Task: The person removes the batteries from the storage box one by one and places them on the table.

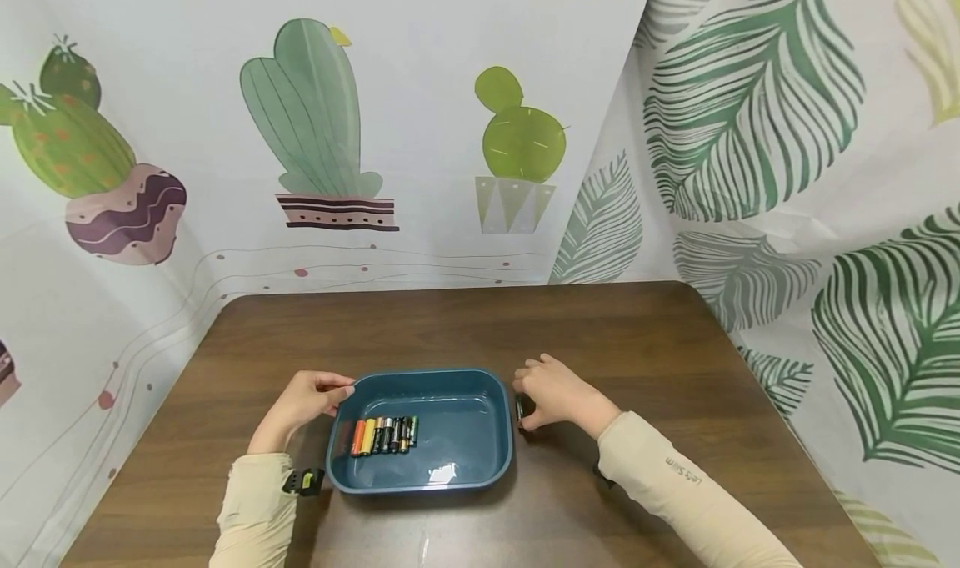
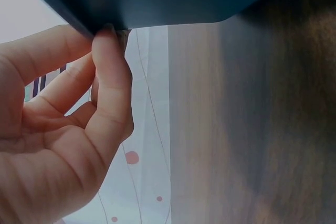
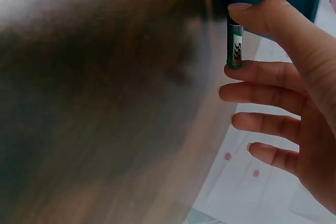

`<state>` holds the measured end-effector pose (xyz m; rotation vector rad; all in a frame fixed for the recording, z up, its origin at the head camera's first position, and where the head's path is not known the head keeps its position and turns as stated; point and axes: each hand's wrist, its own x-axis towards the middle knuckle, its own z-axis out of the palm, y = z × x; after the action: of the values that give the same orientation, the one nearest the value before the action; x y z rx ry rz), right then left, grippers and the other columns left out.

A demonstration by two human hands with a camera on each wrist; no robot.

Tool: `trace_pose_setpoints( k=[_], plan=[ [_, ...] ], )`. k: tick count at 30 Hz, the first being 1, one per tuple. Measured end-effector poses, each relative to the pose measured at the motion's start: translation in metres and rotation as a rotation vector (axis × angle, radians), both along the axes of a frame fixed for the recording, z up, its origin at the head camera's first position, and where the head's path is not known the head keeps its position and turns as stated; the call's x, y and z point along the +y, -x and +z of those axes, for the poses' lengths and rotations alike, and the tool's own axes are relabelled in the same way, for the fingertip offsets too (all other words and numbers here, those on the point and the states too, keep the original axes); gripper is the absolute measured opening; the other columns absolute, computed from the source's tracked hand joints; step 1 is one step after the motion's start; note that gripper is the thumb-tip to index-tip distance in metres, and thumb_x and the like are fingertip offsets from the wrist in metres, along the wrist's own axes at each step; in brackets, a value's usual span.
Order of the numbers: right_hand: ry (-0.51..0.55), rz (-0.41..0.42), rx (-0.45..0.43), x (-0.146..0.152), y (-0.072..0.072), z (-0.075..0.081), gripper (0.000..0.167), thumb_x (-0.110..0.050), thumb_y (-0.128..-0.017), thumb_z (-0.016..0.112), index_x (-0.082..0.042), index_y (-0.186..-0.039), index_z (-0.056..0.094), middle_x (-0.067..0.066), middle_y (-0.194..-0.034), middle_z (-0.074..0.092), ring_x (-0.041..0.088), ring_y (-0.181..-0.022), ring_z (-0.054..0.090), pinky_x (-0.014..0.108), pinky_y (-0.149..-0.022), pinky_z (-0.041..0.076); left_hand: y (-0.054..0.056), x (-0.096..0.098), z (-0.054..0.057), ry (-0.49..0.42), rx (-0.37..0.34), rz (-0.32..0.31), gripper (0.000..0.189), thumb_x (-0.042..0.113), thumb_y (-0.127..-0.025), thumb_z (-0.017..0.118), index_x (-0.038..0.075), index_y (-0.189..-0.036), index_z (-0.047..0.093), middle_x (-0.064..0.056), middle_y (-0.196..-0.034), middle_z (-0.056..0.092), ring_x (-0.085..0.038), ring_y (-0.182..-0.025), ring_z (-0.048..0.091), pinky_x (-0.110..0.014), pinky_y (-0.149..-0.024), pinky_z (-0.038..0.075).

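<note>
We list: one blue tray [image 1: 467, 422] on the counter [image 1: 630, 334]; in its left half, a row of batteries [image 1: 387, 435], perhaps seven, too small for us to count surely; one left hand [image 1: 306, 401], pinching the tray's far left corner; one right hand [image 1: 557, 395], thumb and forefinger pinching a green-and-black battery [image 3: 235, 46] just beside the tray's right wall.

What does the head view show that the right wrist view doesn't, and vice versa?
Only the head view shows the left hand and the row of batteries inside the blue tray. Only the right wrist view shows clear lettering on the pinched battery. Both show the right hand, that tray, the wooden table and the patterned backdrop.
</note>
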<state>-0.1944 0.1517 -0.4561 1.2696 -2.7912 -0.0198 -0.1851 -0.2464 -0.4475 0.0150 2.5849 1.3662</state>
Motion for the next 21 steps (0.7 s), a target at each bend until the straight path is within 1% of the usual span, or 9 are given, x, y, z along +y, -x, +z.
trace_pose_setpoints(
  k=[9,15,19,21],
  plan=[
    [-0.029,0.005,0.017,-0.0009,-0.0017,-0.0102,0.039,-0.047,-0.064,0.08,-0.015,-0.084,0.072,-0.007,-0.078,0.058,0.016,-0.077,0.052,0.032,-0.067,0.038,0.0006,0.0003,-0.0005,-0.001,-0.001,-0.004,0.024,0.009,-0.092,0.064,-0.008,-0.109,0.067,-0.013,-0.092,0.068,-0.019,-0.07,0.061,-0.034,-0.066,0.056],
    [-0.035,0.002,0.014,-0.0009,-0.0016,-0.0105,0.038,-0.046,-0.065,0.079,-0.015,-0.087,0.072,-0.007,-0.08,0.058,0.016,-0.078,0.051,0.031,-0.067,0.037,0.0021,0.0006,-0.0005,0.003,-0.007,0.002,0.024,0.009,-0.092,0.064,-0.007,-0.109,0.068,-0.013,-0.092,0.068,-0.019,-0.07,0.061,-0.031,-0.065,0.056],
    [-0.035,0.001,0.008,-0.0008,-0.0019,-0.01,0.039,-0.046,-0.067,0.079,-0.015,-0.089,0.073,-0.006,-0.081,0.059,0.016,-0.079,0.052,0.032,-0.067,0.037,0.0018,0.0006,0.0002,0.008,-0.002,-0.002,0.025,0.01,-0.092,0.064,-0.007,-0.11,0.067,-0.014,-0.092,0.068,-0.019,-0.07,0.061,-0.032,-0.066,0.056],
    [-0.036,0.0,0.006,-0.0005,-0.0019,-0.01,0.039,-0.047,-0.067,0.079,-0.015,-0.09,0.073,-0.006,-0.082,0.06,0.016,-0.08,0.052,0.032,-0.067,0.038,0.0013,0.0006,0.0004,0.006,-0.005,0.006,0.024,0.01,-0.092,0.064,-0.007,-0.109,0.068,-0.014,-0.092,0.068,-0.019,-0.07,0.06,-0.033,-0.066,0.056]
  ],
)
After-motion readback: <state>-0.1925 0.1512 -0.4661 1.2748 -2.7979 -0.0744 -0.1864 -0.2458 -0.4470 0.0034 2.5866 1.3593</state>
